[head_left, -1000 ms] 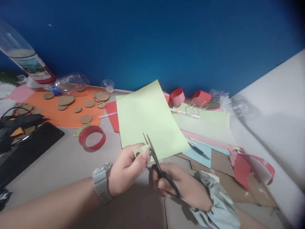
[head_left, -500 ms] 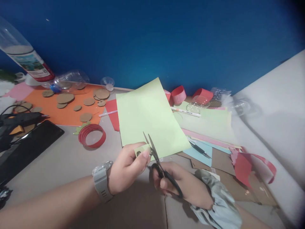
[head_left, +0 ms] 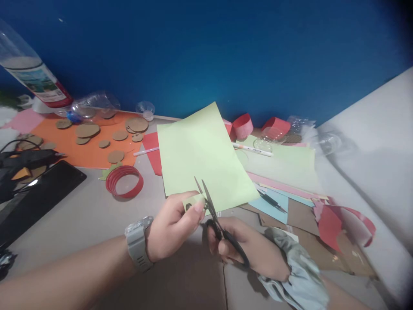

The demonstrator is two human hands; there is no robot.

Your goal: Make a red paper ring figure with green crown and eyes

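Blue wall (head_left: pixel 206 56) behind grey bench (head_left: pixel 97 219). Marked green paper scrap (head_left: pixel 192 199) pinched in left hand (head_left: pixel 174 226), just beside the parted blades of black-handled scissors (head_left: pixel 214 212), which the right hand (head_left: pixel 254 247) grips. Large green sheet (head_left: pixel 200 150) beyond both. Outward left: red ring (head_left: pixel 112 181), then orange sheet (head_left: pixel 97 157) bearing cardboard discs (head_left: pixel 87 130).

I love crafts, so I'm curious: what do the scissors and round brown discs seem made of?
Scissors: thin grey blades, probably steel by their metallic look; smooth black handles, likely plastic. Brown discs: probably matt cardboard, judging by their dull tan faces.
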